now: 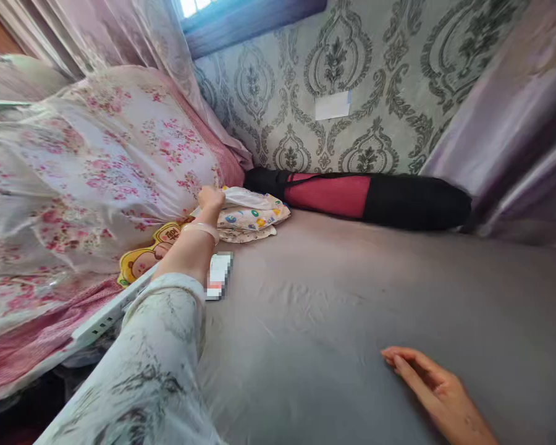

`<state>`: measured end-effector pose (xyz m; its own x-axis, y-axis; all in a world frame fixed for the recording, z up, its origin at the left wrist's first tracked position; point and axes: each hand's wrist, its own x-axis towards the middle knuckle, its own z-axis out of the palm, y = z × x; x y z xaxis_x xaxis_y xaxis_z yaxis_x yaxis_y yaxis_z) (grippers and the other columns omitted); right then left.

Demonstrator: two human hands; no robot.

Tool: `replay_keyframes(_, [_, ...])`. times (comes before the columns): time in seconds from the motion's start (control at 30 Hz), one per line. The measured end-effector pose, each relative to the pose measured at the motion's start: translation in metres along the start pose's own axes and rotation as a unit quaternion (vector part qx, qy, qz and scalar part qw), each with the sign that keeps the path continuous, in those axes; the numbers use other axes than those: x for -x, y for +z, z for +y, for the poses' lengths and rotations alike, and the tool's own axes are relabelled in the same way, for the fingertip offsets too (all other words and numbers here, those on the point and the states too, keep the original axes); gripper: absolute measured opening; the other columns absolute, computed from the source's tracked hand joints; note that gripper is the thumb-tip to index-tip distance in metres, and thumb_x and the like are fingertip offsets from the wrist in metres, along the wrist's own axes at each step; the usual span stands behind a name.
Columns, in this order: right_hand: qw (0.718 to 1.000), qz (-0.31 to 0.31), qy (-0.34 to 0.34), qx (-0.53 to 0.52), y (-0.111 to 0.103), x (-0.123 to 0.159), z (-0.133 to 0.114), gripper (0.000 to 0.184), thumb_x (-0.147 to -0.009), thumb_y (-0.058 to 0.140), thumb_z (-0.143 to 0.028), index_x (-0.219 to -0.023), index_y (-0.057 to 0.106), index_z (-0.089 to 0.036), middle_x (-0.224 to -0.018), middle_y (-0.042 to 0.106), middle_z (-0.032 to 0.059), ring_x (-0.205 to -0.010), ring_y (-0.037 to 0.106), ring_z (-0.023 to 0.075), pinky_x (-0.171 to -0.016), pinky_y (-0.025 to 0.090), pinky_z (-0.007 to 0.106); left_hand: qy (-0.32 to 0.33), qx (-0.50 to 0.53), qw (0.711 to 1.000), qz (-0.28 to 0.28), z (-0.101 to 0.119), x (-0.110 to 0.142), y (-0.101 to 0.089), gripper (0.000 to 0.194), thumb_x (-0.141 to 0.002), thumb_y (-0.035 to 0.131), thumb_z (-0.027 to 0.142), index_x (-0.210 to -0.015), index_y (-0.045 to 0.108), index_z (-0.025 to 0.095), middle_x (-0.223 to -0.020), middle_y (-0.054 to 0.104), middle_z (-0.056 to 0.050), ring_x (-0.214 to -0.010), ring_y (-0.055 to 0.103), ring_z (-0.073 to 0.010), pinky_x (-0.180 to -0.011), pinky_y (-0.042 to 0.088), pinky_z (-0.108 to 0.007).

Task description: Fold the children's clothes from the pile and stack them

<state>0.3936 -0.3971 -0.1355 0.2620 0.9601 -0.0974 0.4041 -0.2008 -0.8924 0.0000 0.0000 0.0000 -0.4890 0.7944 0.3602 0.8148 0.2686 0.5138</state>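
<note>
My left hand is stretched far forward, a pale bangle on its wrist. Its fingers are closed at the left edge of a small pile of folded cloth, white with colourful cartoon prints. The fingertips are partly hidden, but they appear to grip the cloth. Over the grey sheet, at the lower right, my right hand holds nothing. Its fingers are loosely curved, with a gap to the thumb. A phone with a blurred screen lies beside my left forearm.
Along the patterned wall lies a long black and red bag. A pink floral cover drapes over the left side. A yellow cartoon cushion and a white bar with sockets sit at the bed's left edge. A purple curtain hangs right.
</note>
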Motion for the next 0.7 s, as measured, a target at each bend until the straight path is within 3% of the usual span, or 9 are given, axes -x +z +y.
replay_keyframes(0.17, [1.000, 0.016, -0.017, -0.008, 0.000, -0.002, 0.018, 0.041, -0.071, 0.062, -0.063, -0.080, 0.077, -0.026, -0.085, 0.076, 0.0057, -0.083, 0.071, 0.0212, -0.074, 0.056, 0.021, 0.102, 0.001, 0.994, 0.045, 0.026, 0.001, 0.000, 0.027, -0.086, 0.051, 0.025, -0.105, 0.065, 0.011, -0.114, 0.066, -0.021, -0.114, 0.059, -0.0334, -0.097, 0.042, -0.042])
replay_keyframes(0.33, [1.000, 0.009, -0.023, -0.006, 0.002, -0.003, 0.025, 0.040, -0.075, 0.060, -0.062, -0.084, 0.076, -0.026, -0.088, 0.075, 0.0052, -0.087, 0.069, 0.0207, -0.076, 0.055, 0.021, 0.220, 0.140, 0.963, 0.074, 0.056, 0.006, 0.008, 0.010, -0.079, 0.058, 0.023, -0.088, 0.062, 0.022, -0.098, 0.068, -0.007, -0.101, 0.062, -0.0241, -0.091, 0.044, -0.034])
replay_keyframes(0.43, [1.000, -0.001, -0.015, 0.000, 0.001, -0.001, 0.024, 0.041, -0.077, 0.059, -0.063, -0.086, 0.075, -0.026, -0.090, 0.074, 0.0052, -0.089, 0.069, 0.0211, -0.076, 0.054, 0.022, 0.236, 0.277, 0.929, 0.066, 0.076, 0.012, 0.009, 0.009, -0.074, 0.058, 0.018, -0.081, 0.059, 0.022, -0.079, 0.065, -0.001, -0.083, 0.062, -0.0187, -0.077, 0.046, -0.028])
replay_keyframes(0.53, [1.000, -0.009, -0.015, 0.005, 0.001, -0.001, 0.024, 0.041, -0.079, 0.057, -0.062, -0.088, 0.075, -0.026, -0.093, 0.073, 0.0052, -0.090, 0.068, 0.0215, -0.076, 0.054, 0.023, 0.228, 0.408, 0.884, 0.024, 0.098, 0.022, 0.006, 0.015, -0.069, 0.053, 0.012, -0.079, 0.057, 0.021, -0.063, 0.055, 0.003, -0.064, 0.056, -0.0145, -0.061, 0.041, -0.023])
replay_keyframes(0.7, [0.999, -0.016, -0.030, 0.002, 0.003, -0.001, 0.027, 0.040, -0.081, 0.056, -0.060, -0.090, 0.074, -0.026, -0.093, 0.073, 0.0055, -0.092, 0.067, 0.0216, -0.077, 0.053, 0.025, 0.206, 0.568, 0.794, -0.063, 0.133, 0.045, -0.006, 0.022, -0.060, 0.050, 0.007, -0.077, 0.056, 0.020, -0.058, 0.048, 0.004, -0.052, 0.047, -0.0108, -0.050, 0.035, -0.021])
